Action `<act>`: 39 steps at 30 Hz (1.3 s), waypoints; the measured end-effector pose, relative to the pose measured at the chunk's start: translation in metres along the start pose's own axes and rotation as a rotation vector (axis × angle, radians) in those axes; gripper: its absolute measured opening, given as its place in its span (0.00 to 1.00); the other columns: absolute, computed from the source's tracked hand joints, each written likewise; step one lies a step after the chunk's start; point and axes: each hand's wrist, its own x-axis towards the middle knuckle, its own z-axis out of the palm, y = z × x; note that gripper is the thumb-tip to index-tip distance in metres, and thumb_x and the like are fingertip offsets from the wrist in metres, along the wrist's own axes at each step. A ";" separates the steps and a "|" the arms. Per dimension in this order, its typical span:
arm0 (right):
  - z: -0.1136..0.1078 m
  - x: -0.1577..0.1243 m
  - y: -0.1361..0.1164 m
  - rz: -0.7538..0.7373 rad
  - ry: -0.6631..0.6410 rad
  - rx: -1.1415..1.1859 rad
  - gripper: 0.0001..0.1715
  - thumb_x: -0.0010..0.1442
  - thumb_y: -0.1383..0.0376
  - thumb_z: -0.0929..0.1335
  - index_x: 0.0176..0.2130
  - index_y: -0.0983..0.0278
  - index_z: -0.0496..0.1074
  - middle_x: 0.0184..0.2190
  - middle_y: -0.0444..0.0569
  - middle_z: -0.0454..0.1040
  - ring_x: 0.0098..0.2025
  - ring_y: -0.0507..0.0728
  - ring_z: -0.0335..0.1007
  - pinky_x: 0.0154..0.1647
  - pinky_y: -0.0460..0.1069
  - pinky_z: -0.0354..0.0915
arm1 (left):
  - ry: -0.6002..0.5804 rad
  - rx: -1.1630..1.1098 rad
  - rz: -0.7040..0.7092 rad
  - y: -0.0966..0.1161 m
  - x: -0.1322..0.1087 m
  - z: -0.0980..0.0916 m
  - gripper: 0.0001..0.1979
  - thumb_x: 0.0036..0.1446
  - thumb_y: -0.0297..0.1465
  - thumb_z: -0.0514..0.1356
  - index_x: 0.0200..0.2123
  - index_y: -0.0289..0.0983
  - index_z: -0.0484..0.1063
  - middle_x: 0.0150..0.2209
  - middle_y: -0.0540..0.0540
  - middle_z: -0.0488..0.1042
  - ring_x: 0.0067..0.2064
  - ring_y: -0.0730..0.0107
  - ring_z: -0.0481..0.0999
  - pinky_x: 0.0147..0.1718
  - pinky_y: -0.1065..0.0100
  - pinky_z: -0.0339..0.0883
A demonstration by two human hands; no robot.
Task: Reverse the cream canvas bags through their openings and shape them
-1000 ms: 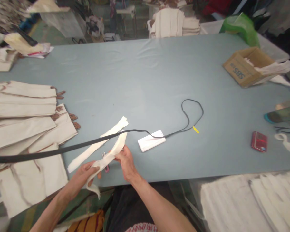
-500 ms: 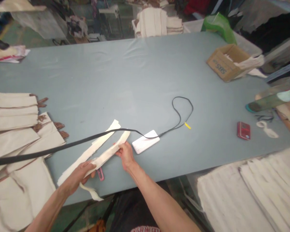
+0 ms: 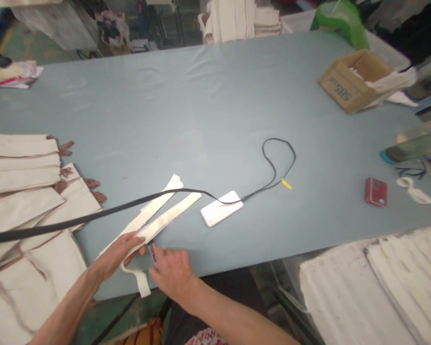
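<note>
My left hand (image 3: 117,254) presses down on the near end of a cream fabric strip (image 3: 168,218) that lies on the blue-grey table (image 3: 208,105); its fingers are closed over the strip, whose loose end curls off the table edge. A second cream strip (image 3: 154,203) lies just beside it. My right hand (image 3: 170,270) is at the table's near edge, fingers bent around a small pink-handled tool (image 3: 153,251), probably thread snips. A black strap (image 3: 75,220) runs from the left across both strips to a white phone (image 3: 221,208).
Stacks of cream fabric pieces (image 3: 25,187) with brown trim cover the left side. More white fabric (image 3: 373,287) lies at the lower right. A cardboard box (image 3: 352,81), a red object (image 3: 376,191) and a white ring-shaped scrap (image 3: 413,189) sit at the right.
My right hand let go of the far part of the strip and moved back to the pink tool at the table edge. The strip now lies flat on the table.
</note>
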 end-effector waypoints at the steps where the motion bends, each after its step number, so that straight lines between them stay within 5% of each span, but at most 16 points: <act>1: 0.009 0.006 -0.009 -0.054 -0.014 -0.042 0.23 0.70 0.58 0.78 0.58 0.66 0.76 0.49 0.62 0.87 0.50 0.69 0.87 0.51 0.60 0.80 | 0.003 0.004 -0.001 0.000 0.000 0.000 0.25 0.76 0.53 0.63 0.38 0.37 0.76 0.32 0.53 0.77 0.25 0.73 0.70 0.27 0.68 0.69; 6: 0.033 0.033 -0.017 -0.171 -0.003 -0.185 0.06 0.77 0.71 0.70 0.53 0.66 0.75 0.47 0.61 0.85 0.47 0.64 0.87 0.46 0.56 0.82 | 0.020 0.028 -0.013 -0.003 0.000 -0.002 0.23 0.76 0.51 0.64 0.37 0.37 0.76 0.32 0.54 0.75 0.26 0.73 0.70 0.27 0.68 0.69; 13: 0.027 0.013 0.014 -0.111 0.075 -0.300 0.06 0.81 0.67 0.66 0.53 0.65 0.72 0.47 0.58 0.82 0.47 0.64 0.85 0.43 0.55 0.83 | 0.023 0.048 -0.048 -0.013 0.004 0.004 0.23 0.77 0.50 0.64 0.37 0.37 0.76 0.29 0.55 0.72 0.24 0.75 0.68 0.24 0.70 0.66; 22: 0.000 -0.011 0.044 -0.064 0.063 -0.356 0.02 0.76 0.71 0.72 0.48 0.65 0.76 0.45 0.57 0.81 0.47 0.63 0.83 0.43 0.55 0.82 | 0.071 0.122 -0.080 -0.003 0.003 0.012 0.19 0.77 0.48 0.64 0.46 0.36 0.78 0.35 0.52 0.78 0.26 0.73 0.72 0.27 0.69 0.71; 27: -0.024 -0.035 0.072 -0.035 0.051 -0.334 0.04 0.78 0.68 0.71 0.47 0.62 0.79 0.45 0.54 0.82 0.45 0.60 0.82 0.43 0.51 0.79 | 0.197 0.209 -0.049 0.009 -0.006 0.018 0.22 0.76 0.51 0.63 0.53 0.37 0.77 0.42 0.47 0.80 0.40 0.63 0.82 0.40 0.60 0.79; 33: -0.040 -0.036 0.077 -0.027 0.015 -0.199 0.08 0.81 0.64 0.70 0.48 0.60 0.81 0.45 0.51 0.84 0.45 0.58 0.82 0.43 0.49 0.75 | 0.277 0.384 -0.137 0.008 -0.004 0.025 0.24 0.74 0.52 0.66 0.36 0.38 0.76 0.32 0.52 0.77 0.34 0.64 0.79 0.38 0.61 0.77; 39: -0.054 -0.035 0.067 0.064 -0.006 0.025 0.05 0.78 0.64 0.73 0.49 0.64 0.81 0.52 0.58 0.84 0.57 0.65 0.79 0.58 0.56 0.73 | 0.286 0.474 -0.215 0.005 0.009 0.031 0.23 0.74 0.52 0.66 0.38 0.37 0.78 0.33 0.52 0.78 0.35 0.64 0.80 0.39 0.60 0.78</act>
